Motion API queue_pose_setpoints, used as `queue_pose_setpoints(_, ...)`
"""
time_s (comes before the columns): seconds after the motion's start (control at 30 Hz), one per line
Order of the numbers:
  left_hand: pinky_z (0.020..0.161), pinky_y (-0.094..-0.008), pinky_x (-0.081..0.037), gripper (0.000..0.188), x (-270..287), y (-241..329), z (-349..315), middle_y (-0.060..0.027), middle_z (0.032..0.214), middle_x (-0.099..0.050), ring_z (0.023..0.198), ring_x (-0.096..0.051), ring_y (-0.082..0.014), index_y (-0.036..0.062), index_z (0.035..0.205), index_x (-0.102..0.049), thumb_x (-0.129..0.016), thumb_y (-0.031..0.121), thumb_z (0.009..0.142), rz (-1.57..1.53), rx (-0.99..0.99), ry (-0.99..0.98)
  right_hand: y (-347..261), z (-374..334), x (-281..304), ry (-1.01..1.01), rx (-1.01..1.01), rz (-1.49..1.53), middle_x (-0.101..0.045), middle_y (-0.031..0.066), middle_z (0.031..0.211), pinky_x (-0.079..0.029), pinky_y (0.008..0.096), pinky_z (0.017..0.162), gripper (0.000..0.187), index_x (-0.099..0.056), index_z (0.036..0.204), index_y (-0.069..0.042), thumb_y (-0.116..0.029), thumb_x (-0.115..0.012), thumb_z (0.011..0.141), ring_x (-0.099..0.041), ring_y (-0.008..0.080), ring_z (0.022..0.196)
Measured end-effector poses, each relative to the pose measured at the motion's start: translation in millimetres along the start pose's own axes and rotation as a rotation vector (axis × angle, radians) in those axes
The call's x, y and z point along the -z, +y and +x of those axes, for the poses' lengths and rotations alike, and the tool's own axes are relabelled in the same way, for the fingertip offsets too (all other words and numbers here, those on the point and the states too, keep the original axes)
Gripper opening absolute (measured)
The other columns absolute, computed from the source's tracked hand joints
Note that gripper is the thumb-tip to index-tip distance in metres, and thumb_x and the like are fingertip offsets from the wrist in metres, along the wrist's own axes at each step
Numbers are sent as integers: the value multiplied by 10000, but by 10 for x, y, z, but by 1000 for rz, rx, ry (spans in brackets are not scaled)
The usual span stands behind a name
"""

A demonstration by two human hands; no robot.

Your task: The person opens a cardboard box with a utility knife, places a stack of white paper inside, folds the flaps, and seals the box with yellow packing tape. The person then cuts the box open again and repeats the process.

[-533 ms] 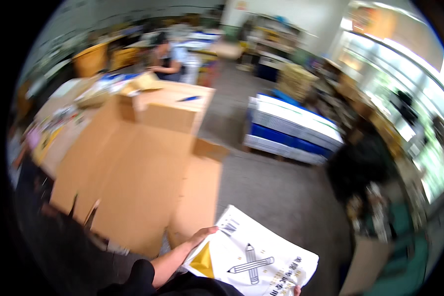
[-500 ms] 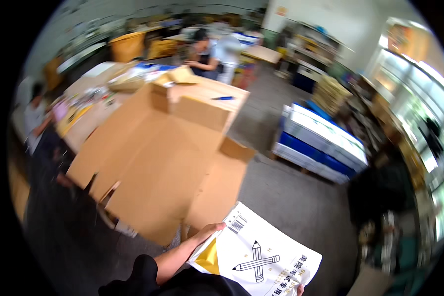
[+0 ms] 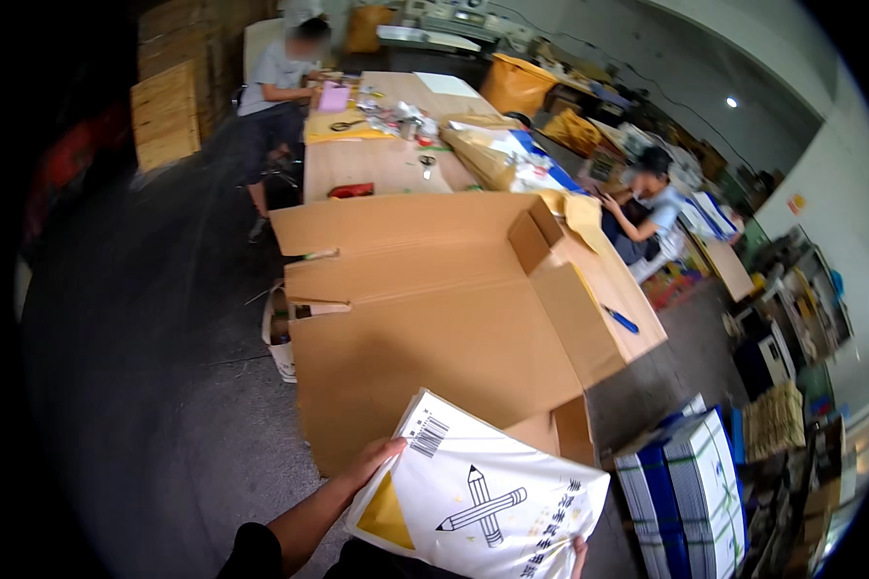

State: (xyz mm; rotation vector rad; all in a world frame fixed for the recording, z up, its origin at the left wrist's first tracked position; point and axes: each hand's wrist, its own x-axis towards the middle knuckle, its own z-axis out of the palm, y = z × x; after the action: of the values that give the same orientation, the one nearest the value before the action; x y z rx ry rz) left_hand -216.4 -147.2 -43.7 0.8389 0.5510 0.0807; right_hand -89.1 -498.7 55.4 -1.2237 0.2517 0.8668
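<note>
A flat white paper pack (image 3: 541, 473) with a crossed-pencil print, a barcode and a yellow corner is held level in front of my body. My left hand (image 3: 378, 457) grips its left edge, fingers mostly hidden beneath. On the right edge my right hand (image 3: 579, 557) shows only its fingertips, closed on the pack. Just beyond, a large opened brown cardboard box (image 3: 425, 338) lies spread over the table, flaps folded out; the pack overlaps its near edge in view.
The wooden table (image 3: 637, 338) bears a blue cutter (image 3: 621, 319), a red tool (image 3: 350, 190), scissors (image 3: 427, 162) and papers. One person (image 3: 280, 87) sits at its far left, another (image 3: 652, 207) at the right. Strapped blue-and-white stacks (image 3: 686, 492) stand at lower right.
My view has swung to the left, so the table and cardboard sit differently in the picture. Both hands keep hold of the pack, which now appears slightly further left, overlapping the cardboard's near edge.
</note>
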Motion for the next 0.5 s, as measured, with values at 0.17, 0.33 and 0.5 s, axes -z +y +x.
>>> queue_pose_setpoints(0.17, 873, -354, -529, 611, -288, 486, 127, -148, 1102, -664, 990, -654, -212, -29, 1256, -566, -577, 487, 929, -192, -70, 212, -1121, 1373, -228, -391, -119, -135, -470, 170, 1449, -394, 445, 1079, 786, -280, 1511, -34, -572, -402, 951, -513, 339, 1260)
queue_pose_setpoints(0.33, 912, -353, -530, 633, -222, 721, 613, -142, 1215, -644, 1047, -649, -211, 17, 1323, -541, -547, 521, 941, -353, -122, 329, -1713, 3028, -654, -572, -97, -302, -554, 150, 1356, -437, 416, 1037, 733, -403, 1445, -33, -557, -492, 940, -557, 290, 1191)
queue_pose_setpoints(0.5, 966, -332, -502, 596, -115, 931, 835, -126, 1294, -611, 1120, -620, -217, 38, 1355, -522, -488, 501, 981, -276, -271, 549, -1762, 3924, -1225, -768, -109, -369, -550, 171, 1347, -441, 414, 1033, 664, -375, 1456, -33, -486, -464, 980, -549, 295, 1196)
